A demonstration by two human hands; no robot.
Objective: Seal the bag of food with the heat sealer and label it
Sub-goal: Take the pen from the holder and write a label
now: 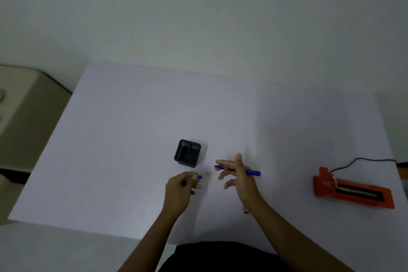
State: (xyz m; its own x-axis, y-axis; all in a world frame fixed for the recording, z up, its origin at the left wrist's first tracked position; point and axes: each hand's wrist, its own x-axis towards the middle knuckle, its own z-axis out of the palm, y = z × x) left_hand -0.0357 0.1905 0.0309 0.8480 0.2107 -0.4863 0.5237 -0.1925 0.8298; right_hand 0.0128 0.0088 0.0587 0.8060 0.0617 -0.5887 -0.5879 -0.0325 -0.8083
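Two bare forearms reaching forward from the bottom edge over a pale table (132, 139), hands close together near its middle.

Right hand (239, 178) turned on edge, thumb uppermost and pointing away, fingers loosely spread and curled toward the left. Gripped across them, a blue marker (237, 169), uncapped, held between thumb and the upper fingers. Long axis of the marker nearly level across the view, tip pointing left toward the other hand, blue rear end sticking out to the right past the back of the hand. Dark band with pale lettering along the barrel; lettering too small to read.

Left hand (182, 185) palm-down, fingers bunched into a near-closed pinch, holding a small blue cap (199, 177) at the fingertips, open end of the cap not discernible. Cap just left of the marker tip, apart from it, roughly in line with it.

Just beyond the left hand, a black square pen holder (187, 152) standing upright on the table, close to both hands but touching neither.

Well apart on the right side of the table, an orange heat sealer (353, 192) lying flat, long axis running left to right and slightly toward the near edge, black cord (362, 159) trailing off its far end toward the right edge.

Left of the table, a beige unit (28, 117), partly cut off by the view.
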